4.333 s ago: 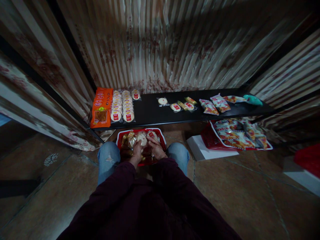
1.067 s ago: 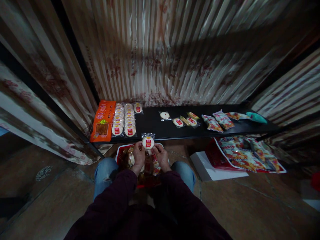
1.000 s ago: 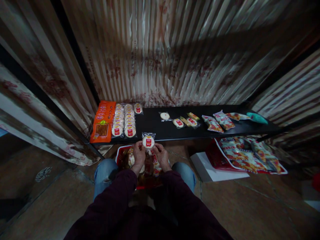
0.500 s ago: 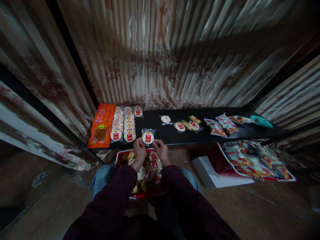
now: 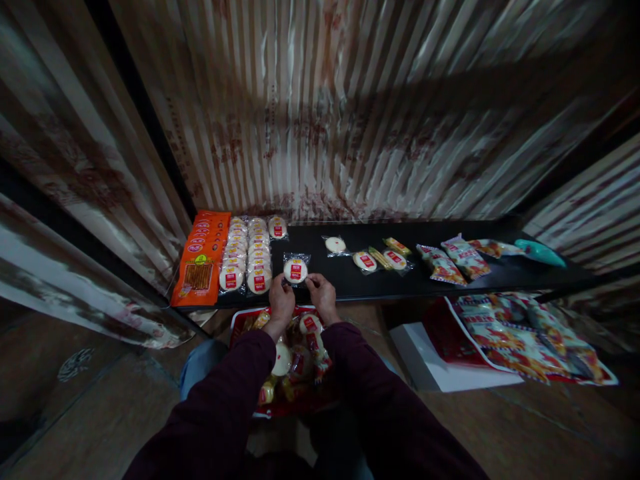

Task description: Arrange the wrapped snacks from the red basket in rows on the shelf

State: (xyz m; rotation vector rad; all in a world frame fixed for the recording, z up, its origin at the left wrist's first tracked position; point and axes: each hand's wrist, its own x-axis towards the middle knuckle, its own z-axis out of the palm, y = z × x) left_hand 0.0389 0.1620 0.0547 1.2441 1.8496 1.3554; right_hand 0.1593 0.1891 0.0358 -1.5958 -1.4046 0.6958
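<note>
Between my two hands is a round white rice cracker packet (image 5: pixel 295 269) in clear wrap with a red label, held just over the front part of the black shelf (image 5: pixel 320 288). My left hand (image 5: pixel 281 300) pinches its lower left corner, and my right hand (image 5: pixel 323 297) pinches the lower right one. To the left, similar packets (image 5: pixel 259 279) overlap in two rows, with a single cracker packet (image 5: pixel 277 227) at the back of a third. Beneath my forearms a red basket (image 5: pixel 320 402) holds more crackers and yellow-wrapped snacks.
Orange snack bags (image 5: pixel 199 260) lie at the shelf's left end. Rightward are a loose cracker (image 5: pixel 335 245), small yellow packets (image 5: pixel 397 246), several snack bags (image 5: pixel 441 264) and a teal packet (image 5: pixel 540 253). A second red basket (image 5: pixel 445 337) with bags stands low right by a white box (image 5: pixel 425 360).
The held cracker packet has moved slightly back over the shelf, away from me, with both hands still on it. My view has shifted a little.
</note>
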